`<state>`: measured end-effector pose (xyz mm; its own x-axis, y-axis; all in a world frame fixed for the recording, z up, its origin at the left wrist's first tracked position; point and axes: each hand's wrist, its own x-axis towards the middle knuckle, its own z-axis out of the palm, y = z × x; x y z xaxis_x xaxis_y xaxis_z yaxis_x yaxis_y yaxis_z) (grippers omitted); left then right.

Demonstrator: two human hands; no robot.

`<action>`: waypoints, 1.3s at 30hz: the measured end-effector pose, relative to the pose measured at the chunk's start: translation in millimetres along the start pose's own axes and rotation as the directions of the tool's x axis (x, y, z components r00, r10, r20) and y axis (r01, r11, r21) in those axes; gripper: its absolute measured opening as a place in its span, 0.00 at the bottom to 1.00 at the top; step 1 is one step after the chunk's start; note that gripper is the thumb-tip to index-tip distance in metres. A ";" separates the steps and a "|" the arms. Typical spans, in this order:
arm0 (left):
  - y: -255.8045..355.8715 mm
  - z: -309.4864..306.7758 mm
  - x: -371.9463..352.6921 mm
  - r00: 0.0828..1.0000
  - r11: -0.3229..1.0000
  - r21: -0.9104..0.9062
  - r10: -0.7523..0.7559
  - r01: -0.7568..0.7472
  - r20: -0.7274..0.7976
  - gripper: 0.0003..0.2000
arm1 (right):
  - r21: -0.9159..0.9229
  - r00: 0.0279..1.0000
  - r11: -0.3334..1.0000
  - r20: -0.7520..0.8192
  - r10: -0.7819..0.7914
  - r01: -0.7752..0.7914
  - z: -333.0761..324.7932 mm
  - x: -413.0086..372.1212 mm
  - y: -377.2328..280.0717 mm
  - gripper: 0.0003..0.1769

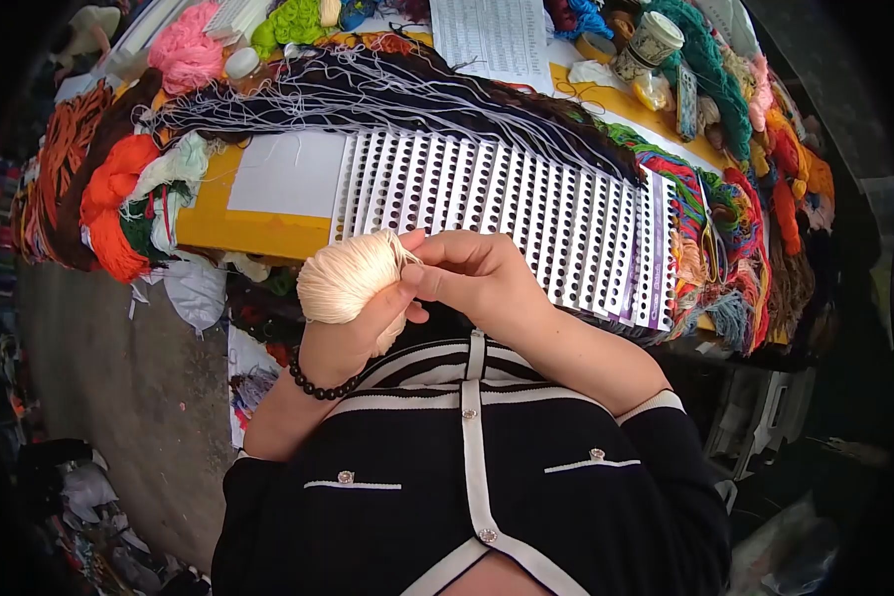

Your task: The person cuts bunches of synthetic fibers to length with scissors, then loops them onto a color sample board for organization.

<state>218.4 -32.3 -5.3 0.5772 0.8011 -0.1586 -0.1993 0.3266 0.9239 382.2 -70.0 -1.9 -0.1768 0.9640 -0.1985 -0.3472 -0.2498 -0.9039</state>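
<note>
A thick skein of cream thread [340, 280] is in my left hand [379, 316], whose fingers wrap round its lower right side. My right hand [482, 273] is closed in a pinch at the skein's right end, where a few strands bunch between the fingertips of both hands. Just beyond and to the right, white cards with rows of punched holes [467, 199] lie side by side on the table. Parts of the left fingers are hidden behind the skein.
A long bundle of dark and pale lilac threads [387, 89] lies across the table behind the cards. Orange yarn [116, 194] hangs over the left edge. Multicoloured threads [735, 223] with scissors [708, 243] lie at right. A patterned cup [651, 45] and a printed sheet [492, 40] are farther back.
</note>
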 end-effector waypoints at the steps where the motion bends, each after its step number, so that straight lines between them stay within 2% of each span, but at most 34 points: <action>1: -0.8 0.1 -1.2 1.000 1.000 -0.004 0.002 -0.002 0.003 0.21 | 0.001 1.000 1.000 0.001 -0.001 0.001 -0.1 -0.5 1.2 0.09; 4: -4.3 -1.8 -1.2 1.000 0.999 -0.044 -0.001 0.001 0.002 0.20 | 0.024 1.000 1.000 -0.028 -0.007 0.008 -1.8 -0.4 4.8 0.08; 6: -3.3 -3.9 0.1 1.000 0.997 -0.081 -0.007 0.006 -0.002 0.20 | 0.112 0.996 0.990 -0.036 -0.084 0.088 -4.4 0.6 7.1 0.08; 7: -0.8 -4.8 0.8 0.999 0.996 -0.079 0.047 -0.048 -0.024 0.20 | 0.112 0.996 0.990 -0.036 -0.085 0.089 -6.8 2.3 8.2 0.08; 9: -0.5 -8.6 0.9 0.994 0.992 -0.073 0.099 -0.102 -0.046 0.20 | 0.541 0.992 0.836 -0.118 -0.035 0.094 -12.7 7.8 11.0 0.09; 10: -3.4 -11.7 1.1 0.996 0.994 -0.063 0.093 -0.093 -0.001 0.20 | 0.530 0.999 0.847 -0.030 -0.042 0.051 -15.0 8.9 9.6 0.10; 11: -4.6 -12.9 1.6 0.995 0.995 -0.052 0.087 -0.084 0.045 0.19 | 0.532 0.999 0.845 -0.032 -0.043 0.053 -12.2 7.4 7.8 0.10; 12: -4.3 -6.7 0.3 0.994 0.995 -0.013 0.097 -0.097 0.055 0.19 | 0.313 0.999 0.950 -0.047 0.020 -0.004 -6.1 4.4 3.9 0.08; 13: -7.8 -4.3 1.7 0.994 0.996 -0.013 0.093 -0.093 0.059 0.19 | 0.077 0.994 0.994 -0.079 0.078 -0.072 -0.6 2.6 1.9 0.07; 15: -15.7 -2.8 5.3 0.978 0.963 0.174 0.198 -0.208 0.073 0.20 | 0.045 0.993 0.997 -0.102 0.066 -0.062 -0.2 4.6 8.8 0.07; 17: -12.4 -2.8 4.4 0.976 0.960 0.188 0.187 -0.206 0.115 0.22 | 0.024 0.991 0.998 -0.116 0.063 -0.060 -2.4 6.5 11.2 0.07; 18: -8.7 0.2 2.6 0.990 0.988 0.093 0.115 -0.123 0.086 0.22 | 0.024 0.991 0.998 -0.116 0.065 -0.063 -2.2 5.7 9.6 0.07; 19: -6.8 1.7 1.4 0.997 0.999 -0.005 0.040 -0.039 0.062 0.22 | 0.068 0.994 0.997 -0.093 0.049 -0.043 -1.4 3.9 6.1 0.06; 22: -4.8 -5.6 1.2 1.000 1.000 0.008 0.011 -0.012 0.019 0.21 | 0.130 0.998 0.992 -0.058 0.013 -0.006 2.4 0.8 0.9 0.06; 27: -6.3 -5.6 3.0 0.999 0.998 -0.065 0.002 -0.005 -0.044 0.19 | 0.148 0.999 0.989 -0.035 -0.003 0.008 -0.1 3.9 5.5 0.04; 29: -6.1 -7.5 4.2 0.999 0.997 -0.077 0.002 -0.006 -0.052 0.18 | 0.215 0.999 0.976 -0.046 -0.018 0.028 -2.0 6.7 10.8 0.05; 30: -5.0 -7.7 4.5 0.995 0.996 -0.072 0.044 -0.050 -0.087 0.18 | 0.216 0.999 0.976 -0.045 -0.017 0.026 -2.8 8.0 10.0 0.05; 32: -2.2 -11.2 6.4 0.984 0.987 -0.088 0.124 -0.135 -0.125 0.14 | 0.557 0.998 0.830 -0.068 0.018 0.023 -6.5 12.5 6.6 0.08; 33: -1.8 -12.6 6.1 0.984 0.987 -0.088 0.124 -0.135 -0.126 0.14 | 0.558 0.998 0.830 -0.067 0.018 0.023 -11.9 14.5 9.4 0.08; 35: -1.6 -14.0 5.0 0.994 0.994 -0.081 0.067 -0.074 -0.086 0.14 | 0.459 0.998 0.887 -0.002 0.058 -0.050 -19.3 16.9 13.4 0.08; 36: -2.2 -12.3 3.3 0.998 0.995 -0.098 0.023 -0.029 -0.063 0.15 | 0.274 0.994 0.960 -0.070 0.082 -0.060 -16.2 12.6 13.7 0.08; 37: -4.1 -9.2 4.2 0.998 0.995 -0.098 0.022 -0.028 -0.063 0.15 | 0.275 0.994 0.960 -0.071 0.082 -0.059 -10.9 11.0 13.4 0.08; 39: -10.7 -4.1 6.7 0.987 0.989 0.056 0.144 -0.140 -0.073 0.16 | -0.042 0.999 0.999 -0.043 0.029 -0.030 -4.3 9.6 14.2 0.08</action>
<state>221.1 -28.4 -17.7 0.4830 0.8743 -0.0492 -0.2335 0.1828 0.9550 379.5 -63.9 -18.3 -0.1471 0.9595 -0.2403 -0.3023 -0.2749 -0.9127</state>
